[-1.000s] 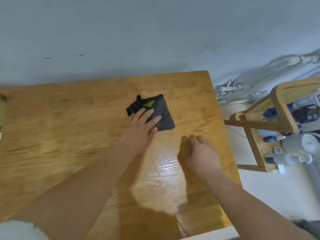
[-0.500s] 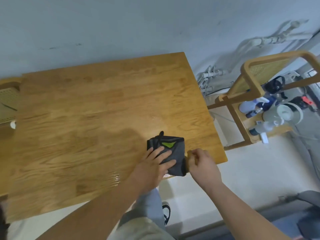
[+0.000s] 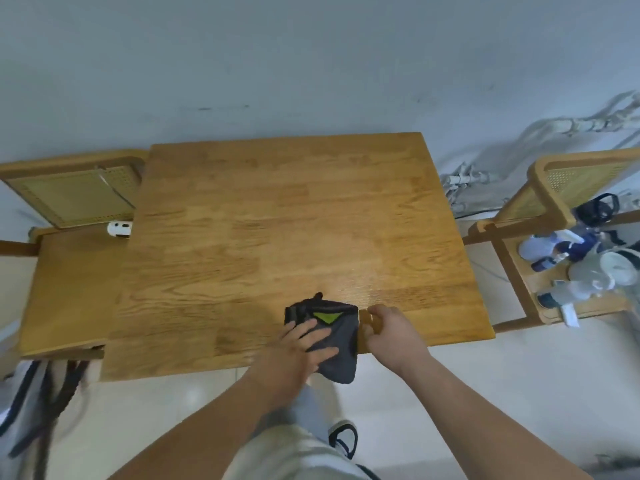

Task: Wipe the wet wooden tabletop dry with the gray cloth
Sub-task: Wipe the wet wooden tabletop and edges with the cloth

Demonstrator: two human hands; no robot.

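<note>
A folded gray cloth [image 3: 337, 336] with a green triangle lies at the near edge of the wooden tabletop [image 3: 294, 220], its lower corner hanging over the edge. My left hand [image 3: 298, 351] presses flat on the cloth's near left part, fingers spread. My right hand [image 3: 391, 332] rests on the table edge just right of the cloth, fingers curled, touching or nearly touching its side. A faint wet sheen [image 3: 367, 282] shows on the wood just beyond the cloth.
A wooden chair with a cane back [image 3: 72, 195] stands at the table's left, a small white object [image 3: 119, 228] on its seat. Another cane chair [image 3: 568, 188] on the right holds bottles [image 3: 554, 251]. My legs and a shoe [image 3: 343, 441] are below the near edge.
My left hand has dragged the cloth from the far middle of the table back to the near edge, where it now overhangs. My right hand came back alongside it. The view pulled back.
</note>
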